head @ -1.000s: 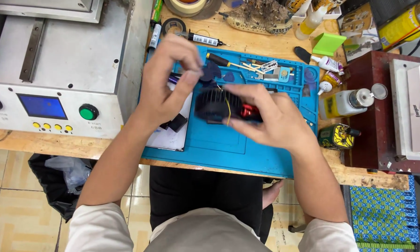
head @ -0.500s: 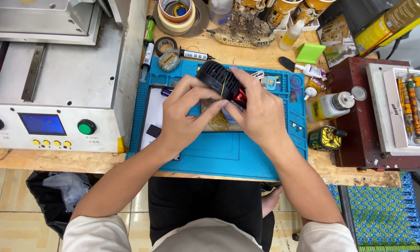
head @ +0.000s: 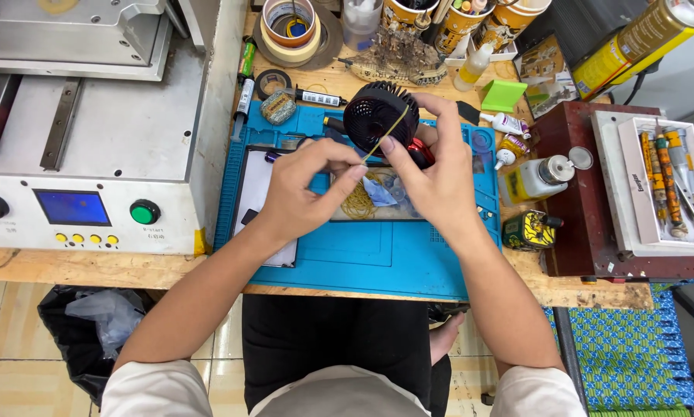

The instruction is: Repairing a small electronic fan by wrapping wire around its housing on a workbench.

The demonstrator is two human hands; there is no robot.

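Right hand [head: 432, 181] grips the black round fan [head: 380, 116] above the blue mat [head: 362, 255] near the desk's far edge. Left hand [head: 304, 189] pinches a yellow rubber band [head: 384, 135], stretched taut; overstretching could snap it.

Even, bright overhead light is covering the bench; shadows under the hands are staying soft and short. Mild glare is showing on the metal machine housing [head: 123, 116] and the spray can [head: 640, 38]. Focus is holding sharp centre-frame, edges are bending slightly from wide-angle distortion
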